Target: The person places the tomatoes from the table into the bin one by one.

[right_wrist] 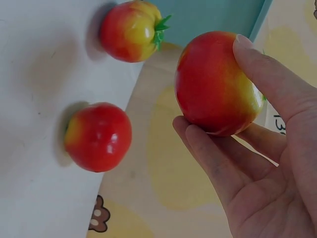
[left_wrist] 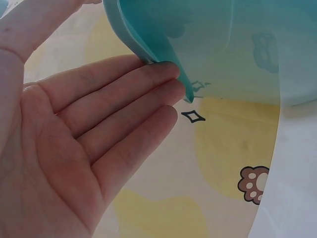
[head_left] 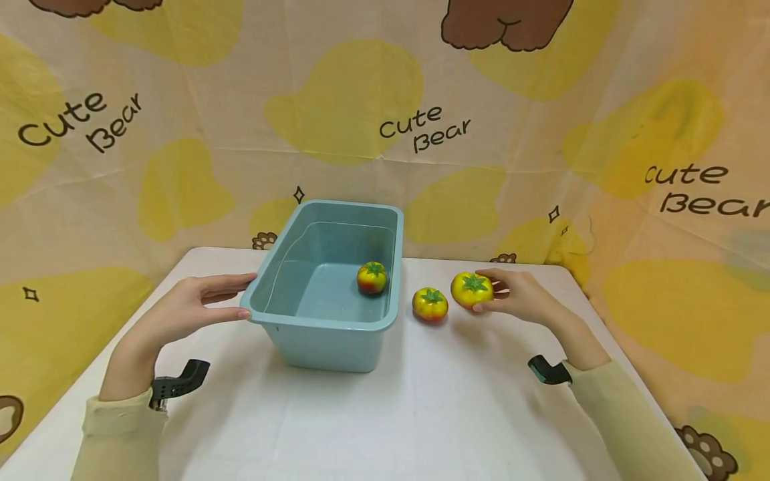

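Note:
My left hand (head_left: pixel 201 300) touches the left rim of a light-blue plastic bin (head_left: pixel 325 324); in the left wrist view its fingers (left_wrist: pixel 133 109) extend fairly straight against the rim. A red-and-yellow toy tomato (head_left: pixel 472 290) with a green leafy top is gripped between the thumb and fingers of my right hand (head_left: pixel 517 294), raised above the table. Another tomato (head_left: pixel 430 305) lies between the bin and that hand. Inside the bin, by its right wall, sits a tomato (head_left: pixel 371 277). The right wrist view shows a further tomato (right_wrist: pixel 99 137) on the table, hidden in the head view.
A white-covered table (head_left: pixel 451 414) bears the bin and tomatoes. Behind it and at both sides hangs a patterned cloth (head_left: pixel 343 100) with yellow patches and lettering. Each wrist wears a black band, the left one (head_left: pixel 180 384) and the right one (head_left: pixel 549 371).

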Demonstrator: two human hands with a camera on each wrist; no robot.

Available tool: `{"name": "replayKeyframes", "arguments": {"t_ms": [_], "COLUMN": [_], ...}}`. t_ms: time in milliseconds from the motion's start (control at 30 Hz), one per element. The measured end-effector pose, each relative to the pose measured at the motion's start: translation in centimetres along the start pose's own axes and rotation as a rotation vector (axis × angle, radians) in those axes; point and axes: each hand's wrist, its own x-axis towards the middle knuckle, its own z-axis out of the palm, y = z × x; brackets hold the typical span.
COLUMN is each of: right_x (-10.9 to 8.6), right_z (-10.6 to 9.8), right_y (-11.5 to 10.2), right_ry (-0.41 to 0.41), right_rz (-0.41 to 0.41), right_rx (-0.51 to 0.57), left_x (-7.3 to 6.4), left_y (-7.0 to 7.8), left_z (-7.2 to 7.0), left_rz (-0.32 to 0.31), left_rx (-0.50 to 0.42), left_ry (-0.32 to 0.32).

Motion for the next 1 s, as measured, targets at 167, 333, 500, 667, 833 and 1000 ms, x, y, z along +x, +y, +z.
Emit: {"name": "replayKeyframes", "arguments": {"t_ms": [167,333,500,667,833,1000], "right_x": [0.5,0.8,1.2,1.7,2.4,3.3], "right_z": [-0.3,-0.7,-0.9,-1.1,-1.3,-1.6], "right_y": [-0.8,-1.6,-2.4,-3.3,-4.2,-5.4], "right_ry": [0.003,-0.009,-0.017,-0.022,-0.021,-0.012], "right_rz": [-0.023,-0.002,-0.012,-0.03,-0.068,-0.124], "right_rx": [0.005,-0.025,-0.019,-0.007,-0.006,-0.007], "left_x": [0.0,0.0,0.0,0.0,0.0,0.0], "left_y": [-0.1,-0.2,-0.3,-0.3,-0.3,-0.5], "left_z": [0.0,0.0,-0.1,-0.1,-0.1,-0.2], "left_rz": [0.006,0.004,0.0,-0.008,-0.008,0.004], "left_rx": [-0.003,0.0,0.007,0.012,0.01,0.007], "left_ry": [0.001,0.001,0.001,0.001,0.002,0.003]}}
